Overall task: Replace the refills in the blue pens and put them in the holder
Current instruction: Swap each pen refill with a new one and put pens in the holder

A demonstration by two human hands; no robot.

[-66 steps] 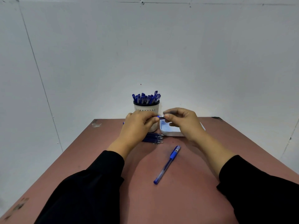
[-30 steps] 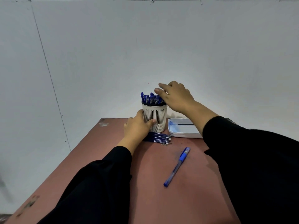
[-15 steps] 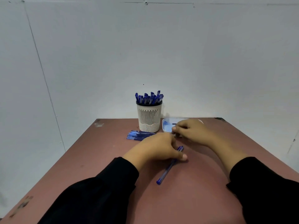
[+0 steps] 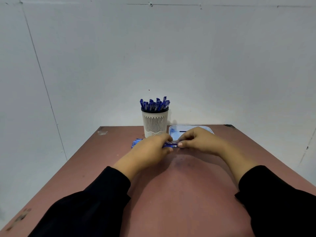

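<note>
A blue pen point(image 4: 171, 144) is held level above the table between both hands, just in front of the holder. My left hand point(image 4: 150, 151) grips its left part and my right hand point(image 4: 198, 141) pinches its right end. Most of the pen is hidden by my fingers. The white slotted holder point(image 4: 155, 124) stands at the table's far edge, filled with several blue pens point(image 4: 154, 104). A bundle of blue refills point(image 4: 136, 142) lies flat left of my left hand, partly covered by it.
A shallow white tray point(image 4: 176, 130) sits right of the holder, behind my right hand, with a thin dark refill inside. The reddish-brown table point(image 4: 179, 194) ends at a white wall close behind the holder. Black sleeves cover both forearms.
The pen that lay on the table in front of me has been picked up by my left hand. My right hand has come over to hold its other end.
</note>
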